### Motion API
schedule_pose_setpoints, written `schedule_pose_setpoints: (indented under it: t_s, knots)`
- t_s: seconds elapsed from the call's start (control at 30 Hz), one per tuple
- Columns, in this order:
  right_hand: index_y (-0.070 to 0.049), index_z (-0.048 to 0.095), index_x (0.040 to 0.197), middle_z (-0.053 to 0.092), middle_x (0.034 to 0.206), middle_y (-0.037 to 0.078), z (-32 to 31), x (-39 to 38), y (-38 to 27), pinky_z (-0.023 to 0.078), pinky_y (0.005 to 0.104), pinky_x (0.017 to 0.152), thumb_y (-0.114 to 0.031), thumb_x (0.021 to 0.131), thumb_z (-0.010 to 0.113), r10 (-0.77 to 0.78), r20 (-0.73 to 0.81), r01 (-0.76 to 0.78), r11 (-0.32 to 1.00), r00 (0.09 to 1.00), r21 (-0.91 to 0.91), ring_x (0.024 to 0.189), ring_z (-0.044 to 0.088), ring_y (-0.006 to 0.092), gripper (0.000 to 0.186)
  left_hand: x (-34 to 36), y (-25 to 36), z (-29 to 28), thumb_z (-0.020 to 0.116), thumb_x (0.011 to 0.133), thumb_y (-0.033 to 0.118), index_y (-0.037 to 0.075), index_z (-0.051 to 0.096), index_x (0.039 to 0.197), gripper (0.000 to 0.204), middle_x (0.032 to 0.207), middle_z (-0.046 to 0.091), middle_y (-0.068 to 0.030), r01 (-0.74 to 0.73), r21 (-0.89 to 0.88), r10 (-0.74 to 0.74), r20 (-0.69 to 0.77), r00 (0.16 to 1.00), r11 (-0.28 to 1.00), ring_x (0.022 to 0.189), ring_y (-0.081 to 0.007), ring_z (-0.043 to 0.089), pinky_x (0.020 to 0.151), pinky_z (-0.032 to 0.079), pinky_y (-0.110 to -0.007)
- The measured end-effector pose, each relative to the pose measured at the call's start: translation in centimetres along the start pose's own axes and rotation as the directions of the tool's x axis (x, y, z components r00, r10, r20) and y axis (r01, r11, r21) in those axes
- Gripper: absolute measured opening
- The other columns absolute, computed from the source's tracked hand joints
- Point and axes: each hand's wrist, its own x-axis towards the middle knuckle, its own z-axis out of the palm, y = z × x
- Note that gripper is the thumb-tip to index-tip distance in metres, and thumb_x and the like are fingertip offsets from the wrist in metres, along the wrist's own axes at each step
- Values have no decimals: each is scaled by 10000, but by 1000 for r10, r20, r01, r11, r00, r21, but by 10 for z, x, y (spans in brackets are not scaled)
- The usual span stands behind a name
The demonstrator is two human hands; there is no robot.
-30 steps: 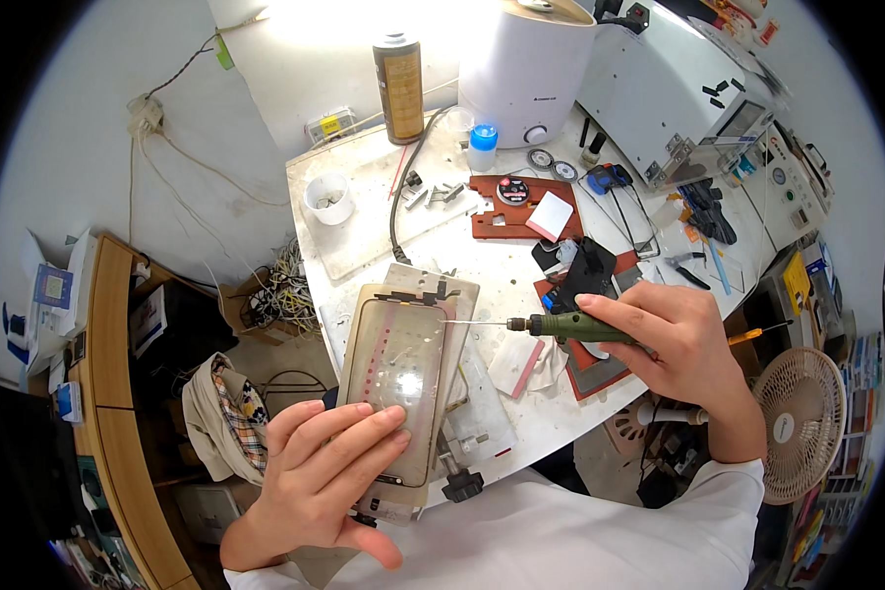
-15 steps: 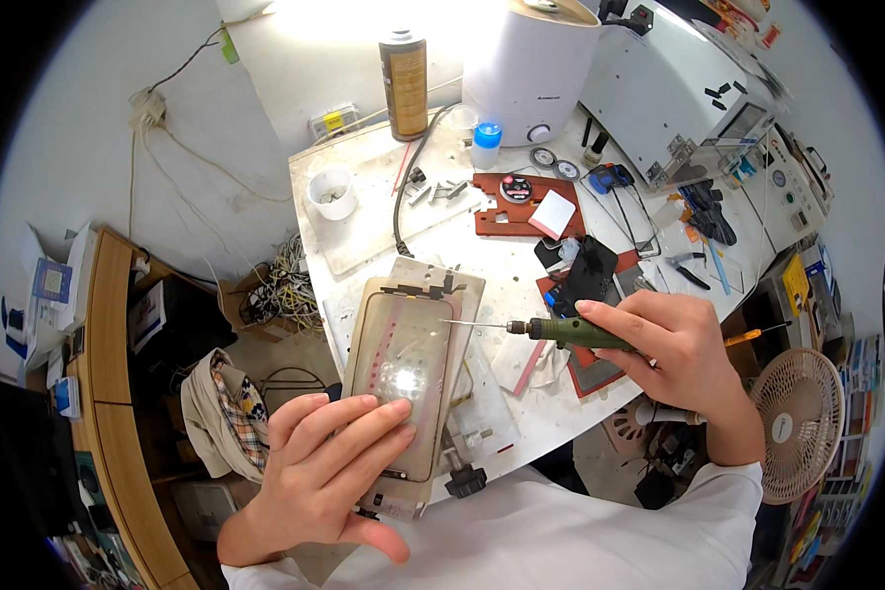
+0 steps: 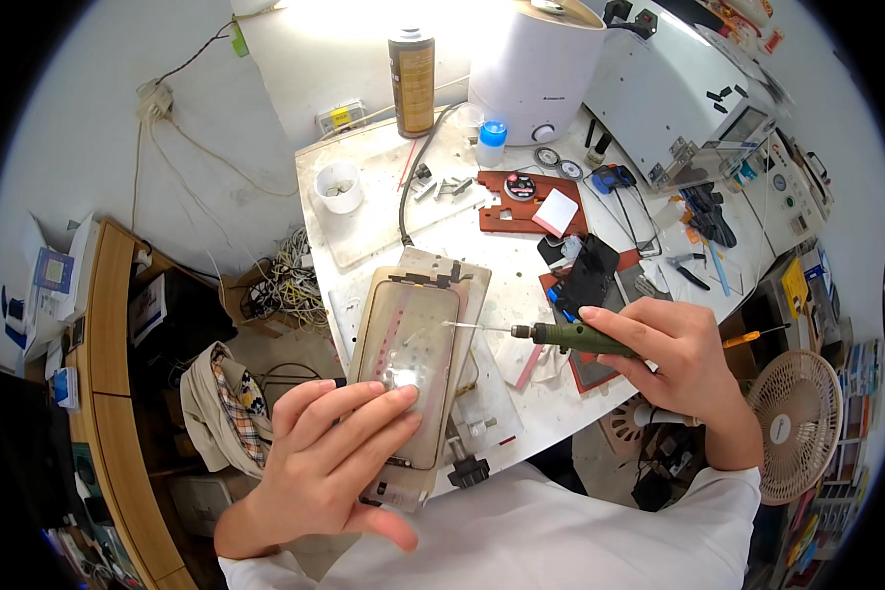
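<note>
The left hand (image 3: 329, 462) is spread wide, thumb held apart, fingertips resting on the lower part of a clear, phone-shaped panel (image 3: 418, 339) lying on a pale holder (image 3: 475, 282). The right hand (image 3: 671, 356) curls around a green tool (image 3: 582, 338); its thin tip is over the panel's right side, contact unclear. Beyond lies a reddish-brown mat (image 3: 503, 216); farther, a tall can (image 3: 413, 88).

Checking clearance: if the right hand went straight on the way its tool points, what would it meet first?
Probably the framed panel: the right hand points the green tool leftward, its thin bit overlapping the panel; depth and contact are unclear.
</note>
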Motion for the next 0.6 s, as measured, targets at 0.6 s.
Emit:
schedule_pose_setpoints:
  t_s: [0.6]
  knots:
    - [-160,746,1344,659,815,15,0,-15,-24,512,330,552,-126,782,844,-16,16,16,1000,1000,27,655,640,188,572,3,0,1,539,852,837,8,745,1156,906,1310,700,-109,-12,-23,12,-27,1000,1000,1196,-300,633,1073,407,-480]
